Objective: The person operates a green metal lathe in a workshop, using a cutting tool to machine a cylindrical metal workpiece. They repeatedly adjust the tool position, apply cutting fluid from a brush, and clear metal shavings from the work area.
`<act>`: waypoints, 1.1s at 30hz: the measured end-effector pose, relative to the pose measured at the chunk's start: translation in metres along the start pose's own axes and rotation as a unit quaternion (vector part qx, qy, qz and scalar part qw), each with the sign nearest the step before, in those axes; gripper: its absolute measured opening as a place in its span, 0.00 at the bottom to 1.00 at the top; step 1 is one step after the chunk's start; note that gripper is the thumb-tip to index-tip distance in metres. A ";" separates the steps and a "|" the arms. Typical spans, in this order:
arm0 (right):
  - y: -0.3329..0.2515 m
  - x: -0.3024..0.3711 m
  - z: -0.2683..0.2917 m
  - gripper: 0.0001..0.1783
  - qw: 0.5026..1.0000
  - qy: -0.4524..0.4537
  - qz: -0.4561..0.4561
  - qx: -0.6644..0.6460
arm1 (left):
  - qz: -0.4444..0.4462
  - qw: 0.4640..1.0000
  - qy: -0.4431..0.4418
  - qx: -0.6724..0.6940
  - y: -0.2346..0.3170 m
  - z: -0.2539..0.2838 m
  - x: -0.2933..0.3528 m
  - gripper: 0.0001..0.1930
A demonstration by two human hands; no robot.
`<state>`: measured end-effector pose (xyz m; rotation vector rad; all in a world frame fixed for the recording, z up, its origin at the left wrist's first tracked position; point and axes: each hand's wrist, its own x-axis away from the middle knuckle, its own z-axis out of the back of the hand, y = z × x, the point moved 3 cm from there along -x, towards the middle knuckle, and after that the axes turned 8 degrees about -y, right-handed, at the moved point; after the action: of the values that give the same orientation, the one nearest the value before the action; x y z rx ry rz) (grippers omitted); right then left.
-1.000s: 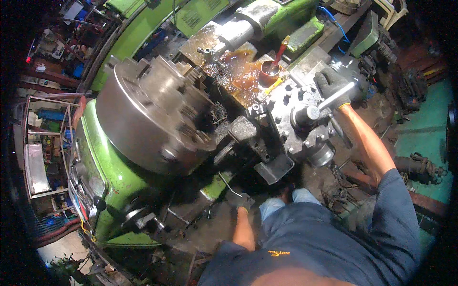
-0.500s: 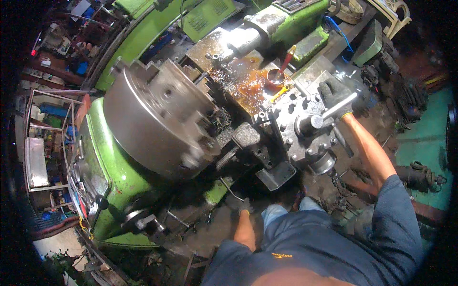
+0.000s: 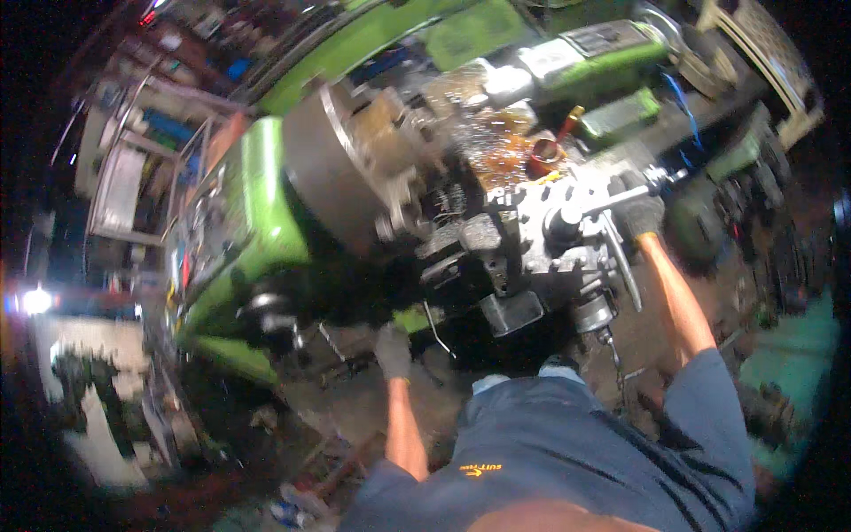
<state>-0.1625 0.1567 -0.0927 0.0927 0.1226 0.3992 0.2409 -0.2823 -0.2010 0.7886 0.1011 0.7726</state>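
Observation:
My left hand (image 3: 393,352), in a dark glove, is held low in front of the lathe, between a bent lever (image 3: 438,330) and a thinner lever (image 3: 331,341). It looks apart from the bent lever; blur hides its fingers. My right hand (image 3: 640,218), gloved too, lies at the right of the bolted tool post (image 3: 541,232), under its clamping handle (image 3: 612,199). That bar crosses the hand and hides part of the fingers, so its grip is unclear. Left of the tool post a large steel chuck (image 3: 324,168) with stepped jaws appears blurred.
A red-brown cup (image 3: 545,155) with a brush (image 3: 570,122) in it stands behind the tool post, beside oily, wet metal. The green tailstock (image 3: 603,62) is at the back right. At left are the green headstock (image 3: 266,195) and a metal frame rack (image 3: 133,177).
My left hand has left the bent lever and moved left. My right hand stays by the tool post handle. The whole view has shifted and turned with my head.

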 end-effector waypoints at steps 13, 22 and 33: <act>0.003 0.008 0.019 0.18 0.961 0.036 -0.150 -0.231 | -0.405 0.759 0.368 -0.353 0.254 0.227 -0.130 0.09; 0.009 0.009 0.008 0.19 0.961 0.086 -0.130 -0.227 | -0.198 0.756 0.438 -0.444 0.232 0.261 -0.227 0.09; 0.015 0.002 -0.017 0.26 0.975 0.038 -0.144 -0.168 | -0.165 0.807 0.369 -0.431 0.245 0.267 -0.230 0.12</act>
<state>-0.1684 0.1722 -0.1078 -0.2725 0.1393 0.1300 0.0249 -0.4843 0.1103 -0.4316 0.5328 0.6533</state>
